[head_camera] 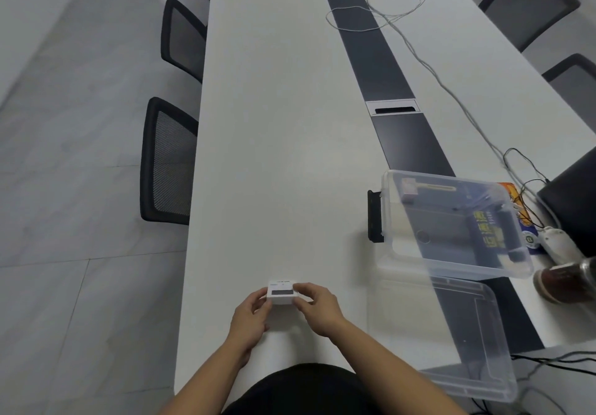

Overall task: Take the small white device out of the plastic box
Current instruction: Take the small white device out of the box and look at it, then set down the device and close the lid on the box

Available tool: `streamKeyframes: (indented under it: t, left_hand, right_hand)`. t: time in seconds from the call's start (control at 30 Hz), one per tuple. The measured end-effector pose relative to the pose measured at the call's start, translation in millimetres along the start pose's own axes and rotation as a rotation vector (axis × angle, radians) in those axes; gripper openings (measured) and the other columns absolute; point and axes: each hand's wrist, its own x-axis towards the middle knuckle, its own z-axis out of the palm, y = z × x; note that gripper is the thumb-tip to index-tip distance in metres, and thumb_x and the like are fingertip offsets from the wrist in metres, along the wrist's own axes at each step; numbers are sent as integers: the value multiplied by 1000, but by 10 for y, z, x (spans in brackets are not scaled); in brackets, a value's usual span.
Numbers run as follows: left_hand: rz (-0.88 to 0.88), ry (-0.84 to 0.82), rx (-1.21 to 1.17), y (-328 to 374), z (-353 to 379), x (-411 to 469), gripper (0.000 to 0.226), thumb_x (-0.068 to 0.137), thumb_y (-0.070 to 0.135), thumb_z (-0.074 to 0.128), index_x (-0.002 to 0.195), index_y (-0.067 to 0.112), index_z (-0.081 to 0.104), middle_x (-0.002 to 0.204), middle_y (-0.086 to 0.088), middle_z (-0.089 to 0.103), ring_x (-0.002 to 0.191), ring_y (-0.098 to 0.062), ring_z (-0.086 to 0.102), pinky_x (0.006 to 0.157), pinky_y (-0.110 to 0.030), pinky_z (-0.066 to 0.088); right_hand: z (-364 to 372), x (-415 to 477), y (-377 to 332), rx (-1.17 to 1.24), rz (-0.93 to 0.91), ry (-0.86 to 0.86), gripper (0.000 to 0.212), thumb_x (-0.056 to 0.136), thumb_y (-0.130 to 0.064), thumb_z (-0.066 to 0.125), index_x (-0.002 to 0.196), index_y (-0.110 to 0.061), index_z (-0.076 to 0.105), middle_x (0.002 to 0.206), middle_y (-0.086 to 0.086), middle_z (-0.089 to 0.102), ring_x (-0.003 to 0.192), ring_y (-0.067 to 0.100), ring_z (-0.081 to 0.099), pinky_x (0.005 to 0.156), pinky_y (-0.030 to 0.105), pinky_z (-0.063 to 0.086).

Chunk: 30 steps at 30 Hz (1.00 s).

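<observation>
- Already the small white device (281,292) is out of the plastic box (451,227) and sits near the front edge of the white table (274,156), well apart from the box, which stands to the right with its lid (451,337) lying in front of it.
- Both hands close on it: the left hand (250,316) clamps its left side with the fingertips, and the right hand (317,306) pinches its right side and top corner. Whether its base rests on the table or hangs just above, I cannot tell.
- Its long axis seems to run left to right across the person's body. The face with the dark rectangular strip is tilted up toward the camera, and the edge with faint blue print points away, down the table.
- Risk, as I judge it: the grip is by the fingertips only on smooth sides, so easing one hand off early could let it tip or slide.
- Being close to the table's near edge, a slip toward the person could send it off onto the lap or floor.
</observation>
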Motion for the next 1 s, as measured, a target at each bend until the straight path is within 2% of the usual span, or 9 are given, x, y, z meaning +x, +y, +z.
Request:
streamKeyframes:
  t: [0.07, 0.17, 0.3, 0.43, 0.53, 0.67, 0.8, 0.9, 1.0]
  left_hand:
    - [-1, 6, 19, 6, -18, 6, 28, 101, 17, 55, 124, 31, 59, 122, -3, 69, 109, -16, 64, 91, -44, 56]
    - [32, 15, 149, 38, -6, 5, 32, 101, 21, 54, 132, 30, 56, 130, -7, 66, 112, -21, 63, 96, -43, 53]
    - [199, 146, 521, 68, 78, -99, 55, 100, 32, 54, 151, 18, 41, 152, -6, 45, 138, -23, 46, 110, -36, 40]
    - [418, 245, 517, 182, 298, -289, 42, 95, 16, 58, 136, 21, 54, 138, 4, 50, 126, -17, 52, 95, -30, 44]
    - [490, 78, 508, 179, 616, -364, 38, 95, 14, 60, 132, 23, 56, 129, 8, 53, 114, -10, 56, 91, -32, 49]
    - [293, -183, 467, 161, 1145, -411, 42, 96, 18, 60, 137, 25, 51, 139, 1, 55, 117, -13, 56, 93, -26, 42]
    - [46, -303, 453, 213, 1670, -472, 68, 95, 24, 62, 155, 19, 32, 157, -7, 42, 139, -24, 46, 109, -36, 39]
    - [-56, -348, 418, 229, 2020, -535, 82, 94, 23, 64, 161, 19, 16, 164, -8, 30, 149, -24, 34, 114, -37, 33]
    - [-115, -304, 398, 233, 2305, -619, 83, 95, 20, 63, 161, 15, 13, 165, -7, 28, 148, -25, 34, 111, -34, 33]
  right_hand:
    - [-6, 1, -23, -30, -11, 0, 41, 97, -24, 62, 137, -20, 61, 139, -3, 63, 115, 16, 66, 102, 24, 46]
    - [-40, -32, -11, -68, -20, 41, 42, 95, -30, 64, 136, -23, 61, 132, -4, 66, 97, 10, 65, 91, 20, 47]
    - [-218, -189, 177, -68, -2, 139, 39, 97, -34, 59, 135, -26, 61, 128, -6, 66, 93, 5, 64, 85, 16, 44]
    - [-512, -470, 626, -37, 82, 275, 39, 98, -31, 57, 136, -24, 60, 133, -7, 64, 104, 7, 62, 88, 18, 43]
    - [-753, -715, 1036, -27, 170, 390, 40, 99, -29, 56, 139, -22, 57, 138, -2, 59, 118, 14, 58, 98, 25, 44]
    - [-1125, -983, 1502, -42, 265, 547, 46, 97, -27, 61, 141, -18, 54, 146, 6, 51, 132, 22, 51, 109, 33, 39]
    - [-1612, -1101, 1886, -32, 403, 652, 82, 87, -50, 68, 155, -19, 34, 162, 10, 29, 148, 30, 31, 117, 47, 31]
    - [-1943, -1105, 2116, -64, 497, 645, 113, 75, -70, 69, 161, -21, 15, 168, 12, 11, 153, 34, 13, 120, 54, 18]
    - [-2160, -1037, 2311, -21, 561, 584, 129, 68, -77, 69, 162, -21, 0, 170, 14, 2, 155, 36, 2, 121, 58, 9]
